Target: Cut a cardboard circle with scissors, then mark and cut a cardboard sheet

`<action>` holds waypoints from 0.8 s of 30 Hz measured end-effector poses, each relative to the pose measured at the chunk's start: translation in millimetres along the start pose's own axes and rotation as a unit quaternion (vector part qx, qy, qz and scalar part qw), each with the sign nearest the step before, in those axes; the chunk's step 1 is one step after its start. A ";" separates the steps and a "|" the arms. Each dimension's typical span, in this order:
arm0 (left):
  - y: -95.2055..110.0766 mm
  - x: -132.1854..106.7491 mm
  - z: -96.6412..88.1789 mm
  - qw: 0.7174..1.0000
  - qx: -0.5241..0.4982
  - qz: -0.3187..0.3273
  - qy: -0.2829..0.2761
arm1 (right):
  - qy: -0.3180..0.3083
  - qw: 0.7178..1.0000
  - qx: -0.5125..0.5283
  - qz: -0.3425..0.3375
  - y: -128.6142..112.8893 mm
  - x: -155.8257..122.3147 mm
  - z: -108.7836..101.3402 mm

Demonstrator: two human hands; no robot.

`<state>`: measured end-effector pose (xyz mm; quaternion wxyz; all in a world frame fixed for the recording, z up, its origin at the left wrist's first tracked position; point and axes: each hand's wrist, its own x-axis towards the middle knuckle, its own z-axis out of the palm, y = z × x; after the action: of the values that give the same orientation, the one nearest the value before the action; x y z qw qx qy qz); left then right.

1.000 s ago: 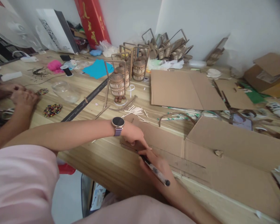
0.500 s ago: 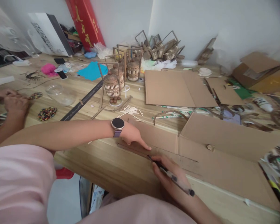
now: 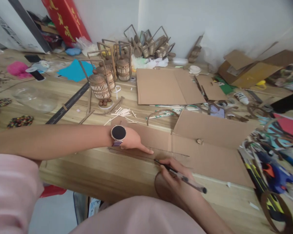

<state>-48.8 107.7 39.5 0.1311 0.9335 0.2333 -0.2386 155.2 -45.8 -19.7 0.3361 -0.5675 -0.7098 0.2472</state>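
Brown cardboard sheet (image 3: 215, 159), pen (image 3: 193, 184) at its near side

Sheet lies creased on the wooden table (image 3: 88, 172), a dark line (image 3: 180, 154) running along its left part. Right hand (image 3: 182, 191) at the sheet's near side, thumb and fingers pinching the pen; whether the tip touches, cannot tell. Left hand (image 3: 130, 138) over the sheet's left part, index finger stretched out; other fingers mostly hidden, cannot tell if curled. Beyond the sheet's left end: loose pale sticks (image 3: 122, 112), then lidded slatted baskets (image 3: 99, 87), upright. Beyond its middle: flat cardboard panel (image 3: 158, 86). Right of the sheet: blue tool (image 3: 280, 180).
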 end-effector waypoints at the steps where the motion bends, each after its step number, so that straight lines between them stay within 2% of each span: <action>1: 0.7 0.2 -2.2 0.999 0.012 0.017 -0.036 | 0.011 1.000 -0.003 0.010 5.2 -5.2 -7.3; 3: 2.4 0.3 -6.4 0.996 0.033 0.033 -0.082 | 0.031 0.999 -0.014 0.032 14.1 -15.0 -21.5; 5: 4.2 0.1 -9.6 0.993 0.048 0.035 -0.102 | 0.043 0.997 -0.030 0.060 19.8 -22.5 -33.3; 9: 7.2 -1.4 -12.9 0.990 0.067 0.035 -0.119 | 0.048 0.993 -0.032 0.107 19.9 -27.0 -46.0; 12: 8.6 -3.0 -14.8 0.989 0.075 0.034 -0.121 | 0.065 0.993 -0.011 0.100 15.0 -22.4 -47.0; 15: 8.5 -3.6 -15.7 0.989 0.076 0.033 -0.120 | 0.070 0.995 0.004 0.076 9.4 -15.1 -40.6; 20: 4.7 -1.5 -11.2 0.992 0.056 0.041 -0.101 | 0.018 0.998 0.025 0.048 -6.0 -2.3 -11.5; 24: 0.0 1.3 -2.3 0.999 0.020 0.030 -0.036 | -0.027 0.998 0.047 0.021 -18.0 8.1 14.6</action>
<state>-47.0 109.0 40.8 0.1274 0.9333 0.1957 -0.2730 131.6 -41.6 -14.5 0.3377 -0.5591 -0.6942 0.3025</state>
